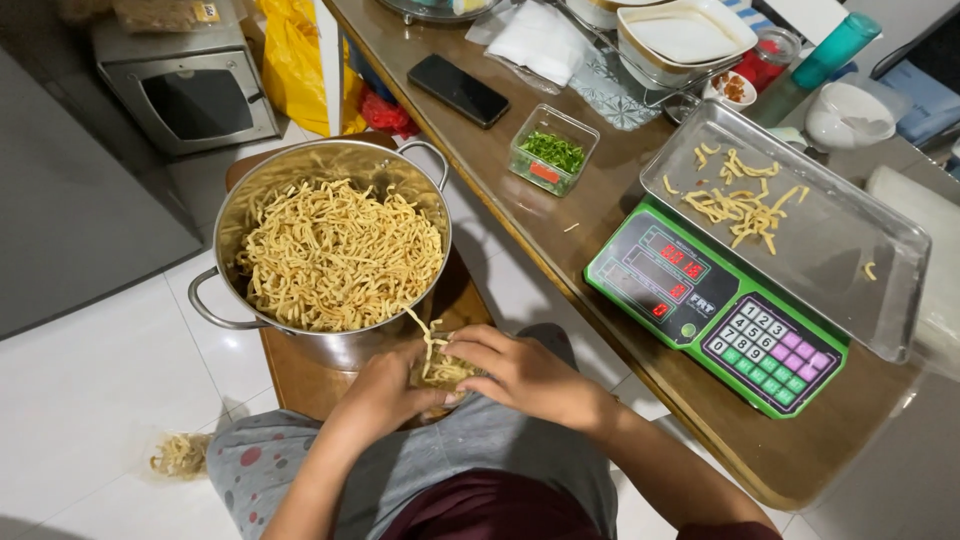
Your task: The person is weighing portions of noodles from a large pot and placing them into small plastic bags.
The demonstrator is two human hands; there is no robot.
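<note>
A large steel pot full of yellow fried noodle sticks stands on a low wooden stool in front of me. My left hand and my right hand meet just below the pot's rim, over my lap. Together they clasp a small bunch of noodle sticks, with one strand trailing up toward the pot. On the wooden counter to the right sits a green digital scale, whose steel tray carries a loose scatter of noodle sticks.
A black phone, a small clear box of chopped greens, stacked dishes and a teal bottle lie on the counter. A small oven stands on the tiled floor at the back. Spilled noodles lie on the floor.
</note>
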